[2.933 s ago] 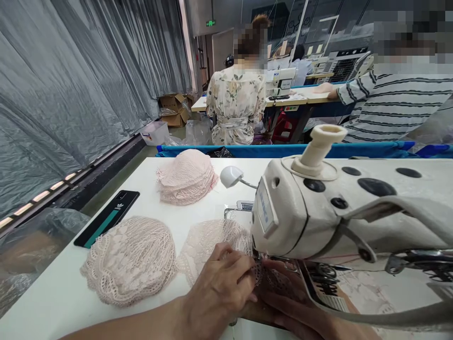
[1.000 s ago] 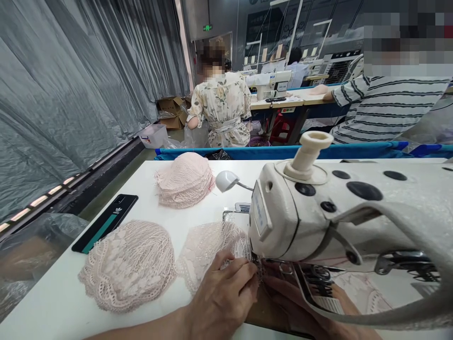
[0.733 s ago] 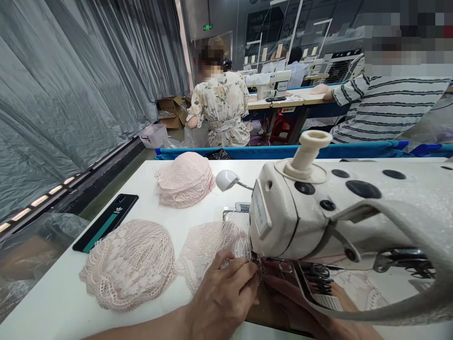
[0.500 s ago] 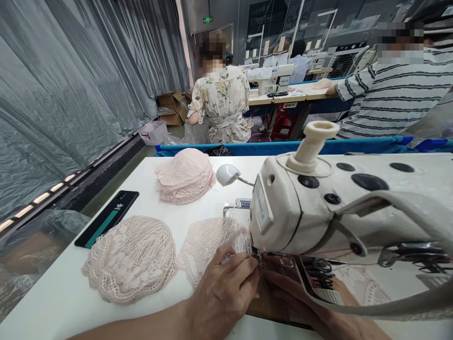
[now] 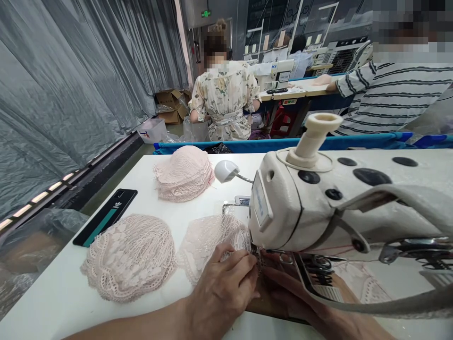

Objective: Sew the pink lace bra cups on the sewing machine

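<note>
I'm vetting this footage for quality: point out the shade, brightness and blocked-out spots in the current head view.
Head view, lower centre: right hand shaded, partly hidden by the sewing machine; head view, lower left: bright tabletop, yet the lace stack shows clear texture; head view, upper right: pixel blocks partly cover the person in stripes.

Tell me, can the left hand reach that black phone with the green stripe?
Probably yes: the left hand could go over the low lace pile in between, and the phone's far end looks uncovered. But its fingers are on the lace piece by the sewing machine, so they'd leave that first.
</note>
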`<state>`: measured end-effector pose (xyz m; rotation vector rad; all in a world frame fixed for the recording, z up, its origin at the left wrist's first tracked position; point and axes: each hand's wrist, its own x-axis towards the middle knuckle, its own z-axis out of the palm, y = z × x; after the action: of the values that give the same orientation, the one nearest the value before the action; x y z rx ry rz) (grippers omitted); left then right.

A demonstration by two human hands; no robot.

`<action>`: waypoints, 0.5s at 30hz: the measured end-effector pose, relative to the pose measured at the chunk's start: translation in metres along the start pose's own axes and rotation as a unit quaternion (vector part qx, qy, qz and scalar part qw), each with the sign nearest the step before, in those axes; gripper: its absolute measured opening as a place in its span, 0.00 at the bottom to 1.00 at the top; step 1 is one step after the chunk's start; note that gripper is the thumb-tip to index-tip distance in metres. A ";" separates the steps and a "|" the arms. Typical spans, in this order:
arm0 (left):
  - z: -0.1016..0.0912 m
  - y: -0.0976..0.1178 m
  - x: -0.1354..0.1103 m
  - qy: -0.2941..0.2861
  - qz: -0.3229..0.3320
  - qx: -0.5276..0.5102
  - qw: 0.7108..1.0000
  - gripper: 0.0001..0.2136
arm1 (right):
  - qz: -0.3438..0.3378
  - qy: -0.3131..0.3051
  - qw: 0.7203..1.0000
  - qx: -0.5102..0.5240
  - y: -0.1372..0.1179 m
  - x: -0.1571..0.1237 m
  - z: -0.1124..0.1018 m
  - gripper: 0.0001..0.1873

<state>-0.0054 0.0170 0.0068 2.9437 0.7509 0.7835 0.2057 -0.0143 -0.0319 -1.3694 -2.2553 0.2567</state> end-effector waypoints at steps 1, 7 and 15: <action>0.000 0.000 0.000 -0.001 0.001 0.001 1.000 0.08 | 0.000 0.007 1.000 -0.005 0.002 -0.002 0.003 0.12; 0.000 -0.001 -0.002 -0.003 -0.001 0.007 1.000 0.07 | -0.001 0.010 1.000 -0.030 0.008 -0.012 0.012 0.11; 0.006 -0.004 -0.001 0.065 0.020 0.011 0.998 0.09 | -0.049 0.001 0.997 -0.059 -0.003 -0.010 -0.008 0.12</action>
<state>-0.0048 0.0207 0.0010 2.9583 0.7129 0.9844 0.2112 -0.0258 -0.0265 -1.3102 -2.3608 0.0900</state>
